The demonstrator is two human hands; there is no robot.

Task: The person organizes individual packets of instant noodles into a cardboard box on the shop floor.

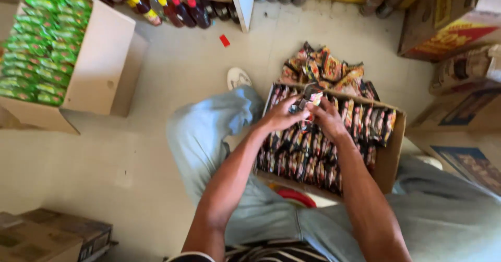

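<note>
My left hand (pixel 281 117) and my right hand (pixel 327 117) meet above an open cardboard box (pixel 392 152) that rests between my knees. Together they grip a small stack of dark snack packets (pixel 309 99), lifted just over the box's far end. The box is packed with rows of the same dark, red-and-orange printed packets (pixel 308 160). Beyond the box, a loose heap of similar packets (pixel 326 69) lies on the floor.
A large open carton of green packets (pixel 44 43) stands at the left. Dark bottles with coloured caps (pixel 172 6) line a shelf at the top. More cardboard cartons (pixel 459 43) stack at the right, another (pixel 52 236) at the bottom left. My shoe (pixel 238 78) shows on the pale tiled floor.
</note>
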